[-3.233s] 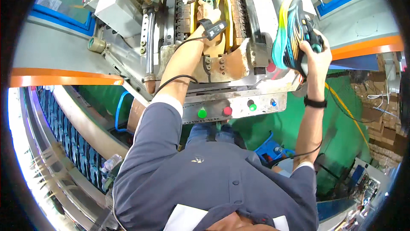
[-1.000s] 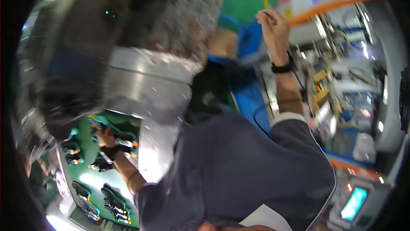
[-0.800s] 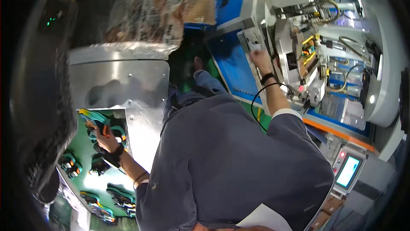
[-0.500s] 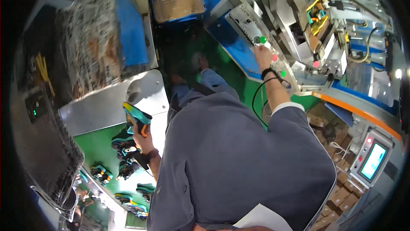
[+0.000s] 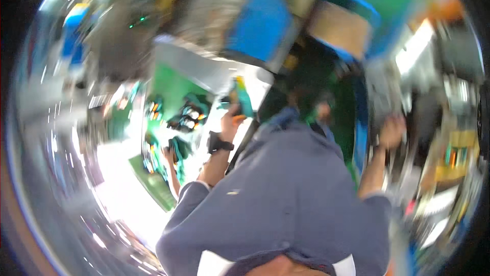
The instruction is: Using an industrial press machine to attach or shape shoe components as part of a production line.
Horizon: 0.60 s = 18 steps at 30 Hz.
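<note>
My left hand [image 5: 231, 122] is closed round a pistol-shaped teal-and-yellow tool [image 5: 245, 101] with an orange part at its grip. The tool is held upright above the corner of a pale metal table [image 5: 196, 67]. Left of it, several dark-and-teal tool pieces [image 5: 189, 115] lie on a green work surface [image 5: 171, 79]. My right hand [image 5: 393, 131] is at the right, beside the grey machine [image 5: 426, 118]. Motion smears its fingers, and what it touches cannot be made out.
Another person's hand and forearm [image 5: 173, 174] reach in at the left, near the tool pieces. Ahead is a blue sheet [image 5: 263, 21] beside a grey wrapped stack. A blue-rimmed crate with cardboard [image 5: 341, 27] stands beyond. A yellow fixture [image 5: 454, 158] sits at the far right.
The view has swung left and is blurred. My left hand still holds the tool. My right hand has come away from the panel with the green and red buttons.
</note>
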Each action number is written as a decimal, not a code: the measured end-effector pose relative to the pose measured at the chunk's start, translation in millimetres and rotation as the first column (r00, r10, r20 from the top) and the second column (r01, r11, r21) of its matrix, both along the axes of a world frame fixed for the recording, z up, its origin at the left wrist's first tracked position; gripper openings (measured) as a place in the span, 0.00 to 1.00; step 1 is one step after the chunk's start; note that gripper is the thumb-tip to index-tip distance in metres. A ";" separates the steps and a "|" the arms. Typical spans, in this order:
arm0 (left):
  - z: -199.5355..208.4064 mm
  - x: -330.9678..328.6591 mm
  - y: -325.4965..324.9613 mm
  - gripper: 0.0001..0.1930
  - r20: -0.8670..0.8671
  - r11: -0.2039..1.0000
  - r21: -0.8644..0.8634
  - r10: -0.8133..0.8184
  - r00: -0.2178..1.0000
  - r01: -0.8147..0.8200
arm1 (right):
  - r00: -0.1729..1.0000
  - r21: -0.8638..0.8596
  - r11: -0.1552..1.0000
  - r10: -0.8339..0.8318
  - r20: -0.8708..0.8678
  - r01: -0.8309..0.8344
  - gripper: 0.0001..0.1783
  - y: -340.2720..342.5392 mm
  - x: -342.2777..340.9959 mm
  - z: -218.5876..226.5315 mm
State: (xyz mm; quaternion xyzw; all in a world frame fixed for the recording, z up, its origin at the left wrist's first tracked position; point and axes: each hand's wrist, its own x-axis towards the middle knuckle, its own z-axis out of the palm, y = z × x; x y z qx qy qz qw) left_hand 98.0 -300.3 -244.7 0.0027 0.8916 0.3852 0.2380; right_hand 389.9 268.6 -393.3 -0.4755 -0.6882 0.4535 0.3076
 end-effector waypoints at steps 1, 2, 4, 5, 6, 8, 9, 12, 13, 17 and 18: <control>-5.7 6.1 0.8 0.20 0.223 0.834 0.292 0.416 0.881 -0.468 | 0.982 0.189 0.982 -0.030 0.188 -0.007 0.20 -13.0 -28.4 33.1; -7.5 10.2 7.0 0.20 0.526 0.399 0.486 0.577 0.625 -0.777 | 0.922 0.375 0.927 -0.130 0.365 -0.018 0.18 -24.0 -55.9 74.2; 31.9 7.3 40.9 0.12 0.541 0.313 0.450 0.650 0.534 -0.836 | 0.911 0.553 0.833 -0.236 0.339 0.010 0.17 14.1 -60.0 66.2; 38.7 10.4 36.6 0.13 0.548 0.265 0.460 0.666 0.505 -0.848 | 0.963 0.519 0.854 -0.156 0.219 0.020 0.16 10.7 -96.9 101.1; 26.8 29.5 19.6 0.14 -0.054 0.742 0.500 0.541 0.839 -0.446 | 0.992 0.483 0.875 -0.082 0.098 0.025 0.15 6.8 -130.6 133.4; 40.6 6.9 13.0 0.15 0.552 0.132 0.477 0.725 0.413 -0.869 | 0.997 0.483 0.873 0.049 0.057 -0.071 0.17 12.1 -199.3 197.6; 41.2 -1.0 5.8 0.15 0.558 0.087 0.475 0.739 0.377 -0.875 | 0.985 0.541 0.824 0.153 0.074 -0.168 0.16 10.7 -232.2 231.7; 14.5 -18.0 -29.9 0.17 0.550 0.004 0.536 0.757 0.353 -0.844 | 0.775 0.608 0.712 0.586 -0.238 -0.352 0.10 -23.8 -340.8 314.0; 12.5 -28.6 -42.4 0.16 0.551 -0.028 0.532 0.770 0.322 -0.846 | 0.747 0.671 0.627 0.645 -0.161 -0.397 0.08 -49.7 -371.2 349.9; -1.3 -70.9 -92.4 0.16 0.505 -0.077 0.574 0.817 0.278 -0.815 | 0.516 0.825 0.279 0.857 0.018 -0.491 0.05 -151.2 -483.8 465.1; -7.3 -85.5 -105.6 0.16 0.498 -0.114 0.565 0.837 0.227 -0.817 | 0.530 0.826 0.222 0.841 0.106 -0.518 0.05 -180.7 -507.5 492.6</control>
